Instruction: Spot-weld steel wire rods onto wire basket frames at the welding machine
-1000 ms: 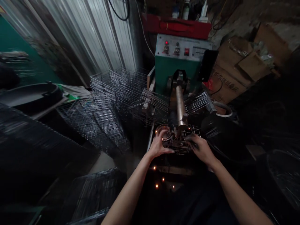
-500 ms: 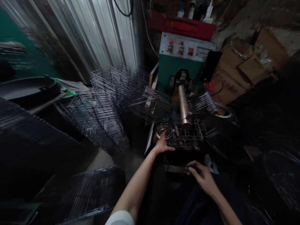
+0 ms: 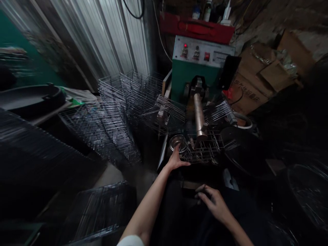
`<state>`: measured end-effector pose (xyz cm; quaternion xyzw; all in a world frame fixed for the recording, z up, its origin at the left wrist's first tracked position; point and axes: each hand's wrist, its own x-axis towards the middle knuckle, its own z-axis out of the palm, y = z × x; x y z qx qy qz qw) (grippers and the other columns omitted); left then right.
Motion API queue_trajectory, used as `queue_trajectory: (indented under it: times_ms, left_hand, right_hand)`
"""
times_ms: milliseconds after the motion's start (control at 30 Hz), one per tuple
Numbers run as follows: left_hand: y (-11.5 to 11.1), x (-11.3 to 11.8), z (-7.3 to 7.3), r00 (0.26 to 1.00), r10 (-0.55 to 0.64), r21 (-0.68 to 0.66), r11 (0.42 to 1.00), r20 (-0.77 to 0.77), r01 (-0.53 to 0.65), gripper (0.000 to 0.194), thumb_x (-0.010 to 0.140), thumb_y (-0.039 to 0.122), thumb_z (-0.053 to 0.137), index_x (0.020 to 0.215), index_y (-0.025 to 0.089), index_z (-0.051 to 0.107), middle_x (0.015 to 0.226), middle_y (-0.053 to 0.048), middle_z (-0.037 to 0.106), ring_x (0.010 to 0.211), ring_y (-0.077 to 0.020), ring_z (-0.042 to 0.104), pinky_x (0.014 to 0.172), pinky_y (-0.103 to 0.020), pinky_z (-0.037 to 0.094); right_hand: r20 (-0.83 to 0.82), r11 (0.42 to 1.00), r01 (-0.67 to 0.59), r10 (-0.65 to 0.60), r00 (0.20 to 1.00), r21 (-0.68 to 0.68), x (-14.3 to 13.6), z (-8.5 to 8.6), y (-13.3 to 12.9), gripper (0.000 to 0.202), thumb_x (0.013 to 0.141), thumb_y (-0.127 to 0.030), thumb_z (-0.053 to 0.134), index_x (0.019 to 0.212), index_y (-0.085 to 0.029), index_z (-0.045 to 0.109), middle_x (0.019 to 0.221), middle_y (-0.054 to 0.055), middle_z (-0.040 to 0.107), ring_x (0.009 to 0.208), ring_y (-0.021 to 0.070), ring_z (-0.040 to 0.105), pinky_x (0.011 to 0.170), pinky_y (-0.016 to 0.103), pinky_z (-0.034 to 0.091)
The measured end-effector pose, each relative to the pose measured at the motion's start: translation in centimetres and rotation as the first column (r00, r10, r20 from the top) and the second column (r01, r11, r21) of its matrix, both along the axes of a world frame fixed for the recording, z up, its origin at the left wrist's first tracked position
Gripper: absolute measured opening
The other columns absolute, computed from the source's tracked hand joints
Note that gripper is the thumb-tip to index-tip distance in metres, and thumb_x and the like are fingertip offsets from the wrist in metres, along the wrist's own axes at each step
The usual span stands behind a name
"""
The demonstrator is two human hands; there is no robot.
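My left hand (image 3: 176, 160) reaches over a round metal dish (image 3: 178, 140), its fingers at the dish and its thumb stretched to the right. Just right of it, a wire frame (image 3: 208, 147) lies under the copper-coloured arm (image 3: 199, 116) of a green machine (image 3: 183, 80). Nearer my body, my right hand (image 3: 211, 201) is half curled beside a dull flat strip (image 3: 189, 185). The dimness hides whether anything small is between its fingers.
Stacked wire grids (image 3: 107, 119) stand at the left, with more wire racks at lower left. Cardboard boxes (image 3: 251, 85) are at the right. A red case (image 3: 197, 27) rests atop the machine.
My right hand has moved slightly left and toward my body, away from the flat strip. My left hand stays almost where it was, at the dish.
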<state>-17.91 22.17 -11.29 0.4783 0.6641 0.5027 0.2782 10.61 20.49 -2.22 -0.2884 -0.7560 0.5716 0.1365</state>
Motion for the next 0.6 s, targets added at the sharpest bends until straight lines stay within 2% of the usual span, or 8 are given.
queue_trajectory:
  times_ms: [100,167,233,300,367,500,600]
  left_hand:
    - [-1.6,-0.2,-1.7,0.981,-0.007,-0.001,1.0,0.194,0.008,0.16,0.036,0.044,0.098,0.159,0.02,-0.002,0.166,-0.02,-0.006,0.153,-0.0422,-0.007,0.124,-0.059,0.004]
    - [-2.5,-0.1,-3.1,0.936,0.0,0.004,1.0,0.351,-0.002,0.168,0.032,0.038,0.1,0.158,0.021,-0.009,0.166,-0.019,-0.014,0.152,-0.0406,-0.015,0.123,-0.058,-0.004]
    - [-2.8,0.4,-4.3,0.886,-0.034,0.017,0.999,0.462,0.029,0.165,0.037,0.036,0.099,0.158,0.023,-0.012,0.167,-0.02,-0.009,0.154,-0.0402,-0.003,0.124,-0.058,0.001]
    - [-2.4,1.2,-5.2,0.825,-0.095,0.04,0.995,0.557,0.087,0.153,0.047,0.039,0.096,0.158,0.029,-0.009,0.167,-0.02,0.004,0.152,-0.0391,0.019,0.122,-0.059,0.016]
    - [-1.7,1.9,-5.8,0.745,-0.154,0.078,0.988,0.649,0.136,0.141,0.055,0.041,0.092,0.158,0.033,-0.003,0.166,-0.018,0.016,0.146,-0.0363,0.035,0.12,-0.057,0.026]
    - [-1.0,2.3,-6.5,0.619,-0.232,0.133,0.97,0.751,0.202,0.131,0.049,0.031,0.094,0.155,0.036,0.017,0.159,-0.014,0.036,0.141,-0.0347,0.044,0.117,-0.056,0.031]
    - [-1.5,1.7,-6.8,0.569,-0.256,0.146,0.962,0.782,0.233,0.122,0.046,0.027,0.094,0.149,0.036,0.03,0.152,-0.014,0.046,0.133,-0.0361,0.053,0.111,-0.058,0.039]
  right_hand:
    - [0.003,0.996,0.023,-0.023,1.0,-0.081,0.9,-0.1,-0.2,0.039,0.094,-0.055,0.057,0.104,-0.018,0.063,0.084,0.005,0.069,0.066,0.018,0.066,0.063,0.028,0.053]
    - [0.008,0.991,0.065,-0.064,0.998,-0.121,1.6,-0.4,0.0,0.039,0.091,-0.057,0.061,0.102,-0.02,0.059,0.077,0.002,0.066,0.063,0.0168,0.064,0.056,0.026,0.051]
    - [0.033,0.984,0.115,-0.111,0.993,-0.135,2.3,-0.7,0.1,0.04,0.089,-0.059,0.063,0.097,-0.021,0.054,0.07,-0.001,0.063,0.056,0.0142,0.059,0.05,0.023,0.047]
    - [0.072,0.983,0.134,-0.126,0.989,-0.124,2.7,-0.9,0.1,0.042,0.088,-0.062,0.062,0.092,-0.022,0.05,0.067,-0.002,0.063,0.05,0.0117,0.053,0.046,0.021,0.042]
    - [0.104,0.986,0.119,-0.107,0.989,-0.113,2.9,-1.0,-0.1,0.044,0.088,-0.064,0.06,0.088,-0.022,0.049,0.065,-0.002,0.062,0.047,0.0104,0.05,0.043,0.019,0.038]
    - [0.11,0.991,0.112,-0.103,0.989,-0.073,2.9,-1.1,-0.5,0.044,0.088,-0.064,0.06,0.082,-0.021,0.051,0.065,-0.002,0.057,0.054,0.0115,0.054,0.048,0.02,0.04]
    - [0.07,0.992,0.117,-0.113,0.991,-0.052,2.3,-1.1,-0.7,0.046,0.087,-0.064,0.062,0.08,-0.02,0.054,0.066,-0.002,0.054,0.06,0.0131,0.056,0.056,0.022,0.045]
